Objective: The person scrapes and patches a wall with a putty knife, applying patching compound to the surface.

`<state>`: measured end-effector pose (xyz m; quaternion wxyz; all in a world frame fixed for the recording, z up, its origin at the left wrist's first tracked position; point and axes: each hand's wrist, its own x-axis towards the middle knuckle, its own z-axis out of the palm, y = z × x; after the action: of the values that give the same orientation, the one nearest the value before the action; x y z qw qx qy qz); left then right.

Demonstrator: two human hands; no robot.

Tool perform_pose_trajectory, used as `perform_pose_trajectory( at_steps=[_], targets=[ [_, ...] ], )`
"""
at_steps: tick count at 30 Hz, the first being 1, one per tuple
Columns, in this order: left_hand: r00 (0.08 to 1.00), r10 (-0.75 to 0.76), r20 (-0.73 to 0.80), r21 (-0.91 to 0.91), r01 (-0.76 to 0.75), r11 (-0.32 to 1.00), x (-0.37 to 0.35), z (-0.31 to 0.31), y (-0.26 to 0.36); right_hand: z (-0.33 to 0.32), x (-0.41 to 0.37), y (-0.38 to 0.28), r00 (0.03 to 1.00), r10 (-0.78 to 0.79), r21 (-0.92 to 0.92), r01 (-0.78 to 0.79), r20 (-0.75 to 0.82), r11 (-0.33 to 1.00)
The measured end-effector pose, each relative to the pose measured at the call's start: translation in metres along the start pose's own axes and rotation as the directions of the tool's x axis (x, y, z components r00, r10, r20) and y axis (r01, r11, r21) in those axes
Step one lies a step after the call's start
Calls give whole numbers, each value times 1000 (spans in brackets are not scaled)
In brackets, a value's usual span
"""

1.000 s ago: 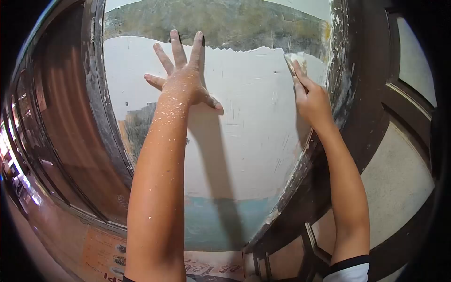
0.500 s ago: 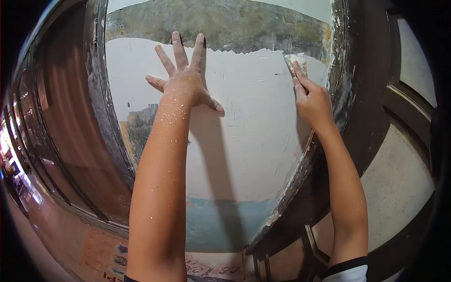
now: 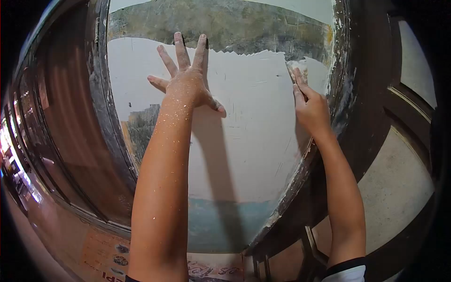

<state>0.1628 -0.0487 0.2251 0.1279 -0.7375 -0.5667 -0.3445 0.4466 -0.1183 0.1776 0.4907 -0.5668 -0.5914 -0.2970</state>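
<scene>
My left hand (image 3: 185, 84) lies spread on the white layer (image 3: 249, 127) of the wall, fingertips near its jagged upper edge. White flecks cover the back of the hand and forearm. At the upper right of the wall, my right hand (image 3: 311, 104) is closed around a scraper (image 3: 292, 74), its blade against the surface. White scrapings (image 3: 299, 65) are heaped on the blade. Above the white layer runs a bare grey-green band (image 3: 211, 23), and a smaller grey patch (image 3: 144, 126) shows left of my left forearm. The scraper's handle is mostly hidden in my fingers.
Dark, paint-flecked frames (image 3: 342, 56) border the wall on both sides. A dark door with pale panels (image 3: 399, 188) stands at right, brown panelling (image 3: 68, 103) at left. Below are a blue-green strip (image 3: 213, 225) and printed cardboard (image 3: 101, 254) on the floor.
My right hand and the scraper have moved slightly down, and a little more grey shows above the blade. My left hand keeps its place on the wall; the view has shifted slightly.
</scene>
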Motion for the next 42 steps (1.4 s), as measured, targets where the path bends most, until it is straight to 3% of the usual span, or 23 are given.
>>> perform_pose_trajectory(
  at_steps=[5, 7, 10, 13, 14, 17, 23, 25, 30, 33, 37, 41, 42],
  targets=[
    [1000, 13, -14, -7, -13, 1000, -1, 2, 1, 2, -10, -12, 997, -16, 68, 21, -71, 997],
    [1000, -28, -6, 24, 28, 999, 1, 1, 3, -13, -4, -37, 948, 267, -98, -253, 174, 962],
    [999, -22, -37, 20, 22, 1000, 1, 4, 1, -2, -4, -22, 987, 145, 8, -146, 66, 989],
    [1000, -19, -24, 11, 19, 1000, 1, 3, 1, 4, -11, -16, 991, 108, 12, -109, 77, 994],
    [1000, -10, -27, 17, 11, 1000, 1, 3, 1, 8, -9, -10, 999, 26, 34, -27, 25, 999],
    [1000, -19, -18, 48, 19, 999, 1, 3, 2, 15, -7, -10, 997, 21, 110, -12, -80, 994],
    [1000, 3, 3, 14, -3, 1000, -1, -1, 0, 25, -12, -12, 996, 54, 144, -43, -76, 989],
    [1000, 4, 8, 8, -4, 1000, -3, 0, 2, 30, -13, -10, 994, 23, 244, 4, -106, 970],
    [1000, 21, -15, 8, -21, 1000, -3, -1, -1, 28, -11, -17, 998, 29, 154, -19, -63, 988],
    [1000, 7, -11, 15, -6, 1000, -4, -1, 2, 36, -12, -13, 988, -31, 193, 60, -148, 979],
    [1000, 14, -28, -10, -14, 1000, -3, 0, 0, 33, -7, -19, 995, 62, 183, -46, -80, 982],
    [1000, 0, -15, -12, 0, 1000, -3, -1, 2, 40, -17, -22, 987, 16, 205, 17, -157, 979],
    [1000, -28, 8, 4, 28, 1000, 0, -2, 3, 38, -17, -27, 990, 106, 250, -80, -91, 965]
  ],
)
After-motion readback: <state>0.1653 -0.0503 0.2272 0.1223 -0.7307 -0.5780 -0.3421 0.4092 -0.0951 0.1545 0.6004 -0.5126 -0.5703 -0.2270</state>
